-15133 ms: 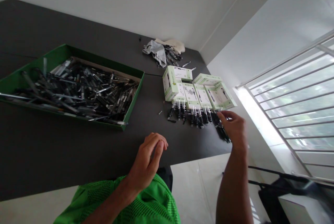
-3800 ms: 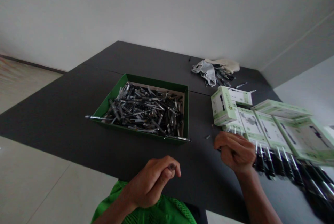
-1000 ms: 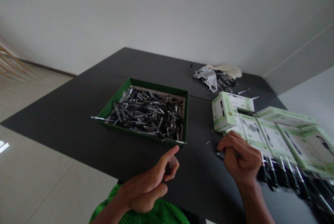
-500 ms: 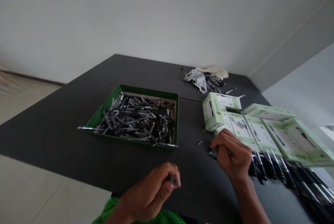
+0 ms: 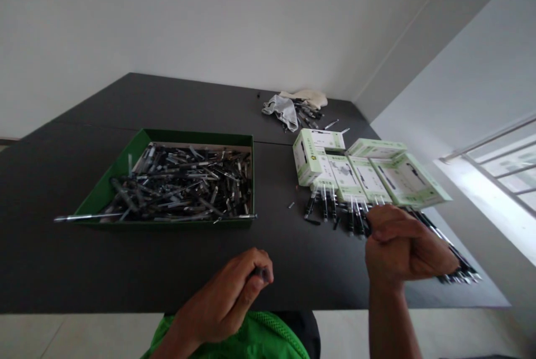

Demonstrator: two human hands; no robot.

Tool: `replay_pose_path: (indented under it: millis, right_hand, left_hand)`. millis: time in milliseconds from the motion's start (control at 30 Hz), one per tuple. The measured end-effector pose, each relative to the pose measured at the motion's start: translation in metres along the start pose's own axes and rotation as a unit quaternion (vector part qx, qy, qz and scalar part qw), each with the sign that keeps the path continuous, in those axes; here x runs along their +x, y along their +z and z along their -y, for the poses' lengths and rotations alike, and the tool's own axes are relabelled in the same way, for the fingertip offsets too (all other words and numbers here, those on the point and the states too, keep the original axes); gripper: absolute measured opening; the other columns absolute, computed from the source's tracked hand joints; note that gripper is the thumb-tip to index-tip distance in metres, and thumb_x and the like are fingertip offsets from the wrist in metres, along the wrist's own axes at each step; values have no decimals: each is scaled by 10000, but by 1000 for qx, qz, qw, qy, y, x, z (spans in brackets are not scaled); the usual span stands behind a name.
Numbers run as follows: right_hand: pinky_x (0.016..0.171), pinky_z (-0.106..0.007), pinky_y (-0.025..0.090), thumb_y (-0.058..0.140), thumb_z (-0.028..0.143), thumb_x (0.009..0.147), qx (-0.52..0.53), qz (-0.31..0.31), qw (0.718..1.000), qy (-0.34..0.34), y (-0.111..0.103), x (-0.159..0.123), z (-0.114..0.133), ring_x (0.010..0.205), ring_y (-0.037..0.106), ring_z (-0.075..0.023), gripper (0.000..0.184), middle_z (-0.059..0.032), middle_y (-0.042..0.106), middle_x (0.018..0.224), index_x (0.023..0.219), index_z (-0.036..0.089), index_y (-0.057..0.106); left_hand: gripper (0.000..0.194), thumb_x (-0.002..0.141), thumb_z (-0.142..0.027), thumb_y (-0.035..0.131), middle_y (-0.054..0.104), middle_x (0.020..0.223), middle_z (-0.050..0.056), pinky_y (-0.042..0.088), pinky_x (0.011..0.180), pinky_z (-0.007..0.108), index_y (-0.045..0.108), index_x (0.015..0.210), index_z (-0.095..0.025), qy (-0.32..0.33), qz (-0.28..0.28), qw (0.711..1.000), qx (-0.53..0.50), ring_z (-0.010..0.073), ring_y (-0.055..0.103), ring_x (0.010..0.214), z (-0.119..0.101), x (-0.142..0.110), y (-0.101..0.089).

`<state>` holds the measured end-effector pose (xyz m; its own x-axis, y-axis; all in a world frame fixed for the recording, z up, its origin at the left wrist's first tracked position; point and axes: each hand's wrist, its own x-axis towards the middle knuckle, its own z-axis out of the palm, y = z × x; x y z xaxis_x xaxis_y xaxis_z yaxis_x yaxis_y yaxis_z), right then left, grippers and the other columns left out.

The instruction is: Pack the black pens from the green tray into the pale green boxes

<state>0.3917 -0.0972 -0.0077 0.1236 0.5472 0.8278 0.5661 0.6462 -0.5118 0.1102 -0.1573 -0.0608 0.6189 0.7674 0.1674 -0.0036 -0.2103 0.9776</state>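
Note:
My left hand point(image 5: 228, 295) is closed in front of the table edge, fingers wrapped round a dark pen point(image 5: 262, 274); only its end shows at the thumb. My right hand point(image 5: 402, 242) is closed above the row of black pens on the right; whatever it may hold is hidden. Beside that hand, black clear-tipped pens point(image 5: 324, 205) lie with their upper ends against white-and-green pen boxes point(image 5: 341, 172). More pens point(image 5: 460, 267) stick out beyond my right wrist. To the left stands a green tray point(image 5: 196, 137) heaped with loose pen parts point(image 5: 184, 180).
A grey cloth glove point(image 5: 280, 109) and a cream cloth point(image 5: 307, 96) lie at the back with several pens point(image 5: 307, 113) around them. One small clear piece point(image 5: 291, 205) lies between tray and boxes. A pen point(image 5: 87, 217) juts over the tray's left corner. Walls border the dark table point(image 5: 188, 269).
My view has turned to the right. My right hand has moved right along the pens, uncovering those by the left boxes. My left hand stays closed on the pen.

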Motion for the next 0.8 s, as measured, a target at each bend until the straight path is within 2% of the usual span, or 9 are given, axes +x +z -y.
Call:
replay_pose_path:
  millis: [33,133,267,367,467,533,600,700,800]
  right_hand:
    - [470,-304,228,398,128,1026,2,18,1000,6,-1,-7,3,411,343,-110,432,51,311,519,611,242,366]
    - [495,-276,303,504,-14,942,69,-17,997,-42,3,-28,13,473,448,-97,351,43,444,575,667,203,524]
    - [527,-264,404,462,-31,935,92,79,993,-2,17,-47,25,594,572,-128,313,2,576,683,775,196,608]
    - [551,-242,459,458,22,968,55,104,992,36,25,-57,29,624,602,-126,279,3,612,727,879,210,644]
    - [534,-200,454,499,53,994,-4,110,992,62,27,-64,29,568,587,-95,249,19,660,742,947,221,677]
    - [485,-185,409,555,92,1007,-47,128,988,75,25,-65,28,483,543,-70,206,31,703,733,994,216,719]
    - [433,-201,340,603,168,1022,-71,158,981,86,23,-64,27,396,466,-54,184,48,685,644,920,203,753]
    - [432,-243,294,491,341,1102,-22,176,979,103,20,-58,26,359,400,-63,553,42,526,466,588,192,629]
    - [484,-281,296,310,530,1125,42,187,972,134,20,-51,27,434,430,-102,723,7,461,473,526,197,540]
  left_hand:
    - [298,1172,-418,308,577,1031,46,388,805,284,521,1093,-225,-2,0,1000,0,165,488,889,0,0,0]
    - [319,1170,-435,299,574,1018,44,385,800,287,517,1078,-221,-12,6,1000,3,164,483,872,0,2,2]
    - [356,1165,-471,292,567,996,42,380,792,292,510,1048,-214,-23,11,1000,6,165,474,848,-1,2,2]
    - [362,1163,-479,293,566,994,42,382,799,295,509,1047,-212,-34,7,999,11,166,478,849,-1,3,0]
    - [363,1162,-479,295,563,989,41,382,809,296,505,1039,-210,-37,5,999,12,167,480,859,-1,3,-1]
    - [371,1161,-486,294,560,982,41,382,810,297,501,1030,-208,-36,3,999,8,167,478,860,-1,3,-1]
    - [386,1160,-497,288,556,976,42,383,805,297,498,1023,-204,-34,1,999,3,167,475,854,-1,1,-1]
    - [397,1159,-504,290,553,964,42,386,792,294,502,1020,-199,-34,-7,999,-7,164,473,845,0,-2,-1]
    - [390,1160,-494,303,545,937,35,384,769,290,506,1018,-193,-23,-11,999,-23,157,471,822,0,-2,-3]
